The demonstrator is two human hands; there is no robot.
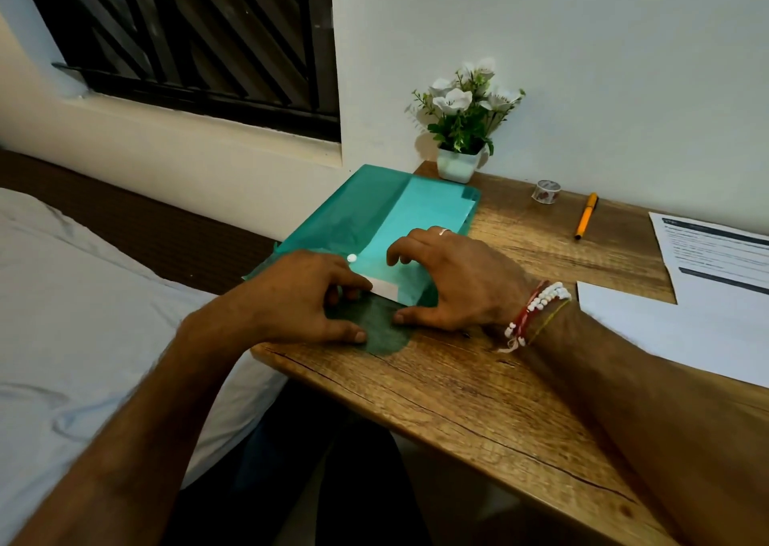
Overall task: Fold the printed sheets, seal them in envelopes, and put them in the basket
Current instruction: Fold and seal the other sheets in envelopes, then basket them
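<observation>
A green translucent snap-button folder lies on the left end of the wooden desk, its flap open toward me. A white sheet edge shows at the folder's mouth. My left hand pinches that white edge, with its thumb down on the dark flap. My right hand arches over the folder's near end, fingertips on its top and thumb at the mouth edge, gripping it. Printed sheets and a blank white sheet lie at the right. No basket is in view.
A potted white-flower plant stands at the back by the wall. A tape roll and an orange pen lie behind the sheets. A bed with a white cover is to the left of the desk.
</observation>
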